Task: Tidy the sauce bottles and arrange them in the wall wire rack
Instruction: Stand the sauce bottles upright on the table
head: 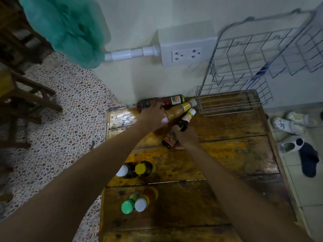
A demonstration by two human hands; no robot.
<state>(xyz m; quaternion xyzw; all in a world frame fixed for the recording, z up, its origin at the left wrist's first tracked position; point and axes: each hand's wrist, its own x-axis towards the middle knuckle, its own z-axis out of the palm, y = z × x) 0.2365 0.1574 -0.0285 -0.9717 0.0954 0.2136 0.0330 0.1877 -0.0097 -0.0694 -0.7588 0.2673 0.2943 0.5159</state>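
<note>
your right hand [186,137] is curled round the dark glass sauce bottle with the white cap [183,122], lying on the worn wooden table [236,163]; your left hand [153,116] wraps the base of the orange sauce bottle [178,110] beside it. lift one at a time — stand it upright before carrying it to the silver wall wire rack [244,67], above and to the right — and mind the red-brown bottle [164,101] against the wall.

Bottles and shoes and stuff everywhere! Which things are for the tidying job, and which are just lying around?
For the job:
- lying bottles by the wall
- dark bottle in the right hand
- left hand on the orange bottle
- standing bottles
- wire rack

Just lying about:
- shoes
- dark sock
- green cloth
- wall socket
</note>
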